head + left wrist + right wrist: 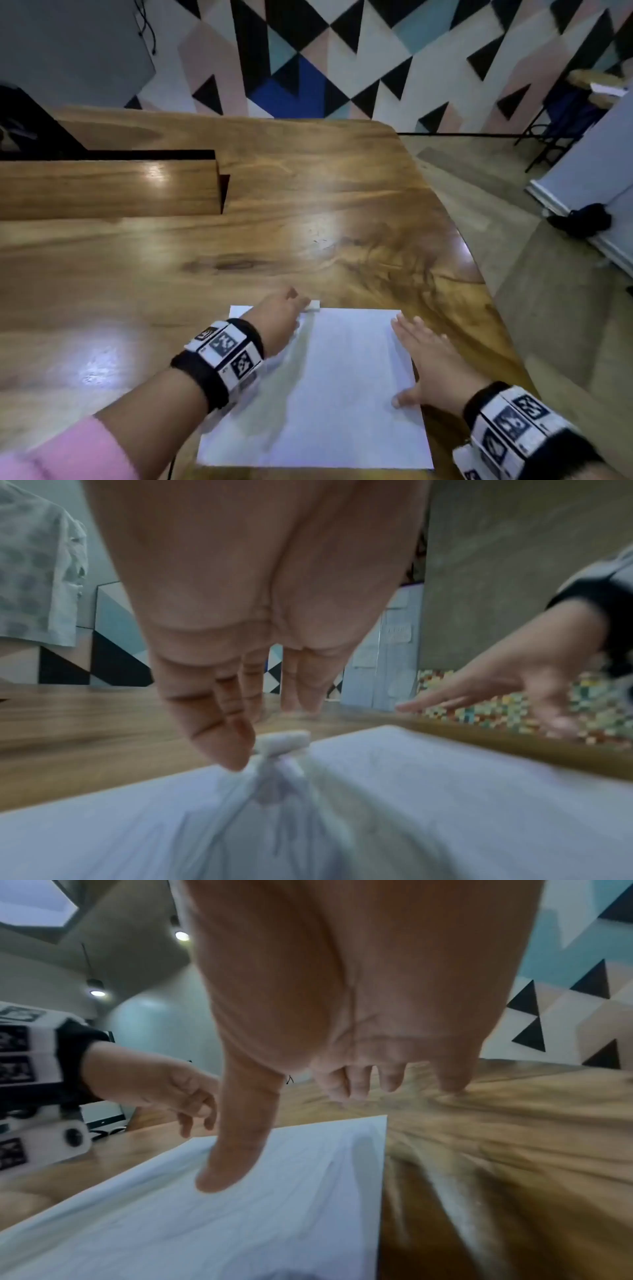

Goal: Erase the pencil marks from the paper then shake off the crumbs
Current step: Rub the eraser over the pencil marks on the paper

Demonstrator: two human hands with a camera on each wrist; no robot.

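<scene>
A white sheet of paper (pixel 335 394) lies flat on the wooden table (pixel 239 246), near its front right corner. Faint grey pencil lines show on the paper (pixel 240 1218) in the right wrist view. A small white eraser (pixel 315 305) sits at the sheet's far edge. My left hand (pixel 291 311) reaches over the far left corner, its fingers hanging fairly straight. In the left wrist view one fingertip (pixel 236 758) is right beside the eraser (pixel 286 744) without gripping it. My right hand (pixel 421 359) lies flat on the right edge, thumb (pixel 222 1172) pressing on the paper.
A raised wooden block (pixel 109 185) stands at the table's back left. The table's curved right edge (pixel 479 274) runs close to the paper, with floor beyond it. A patterned wall (pixel 342 58) is behind the table.
</scene>
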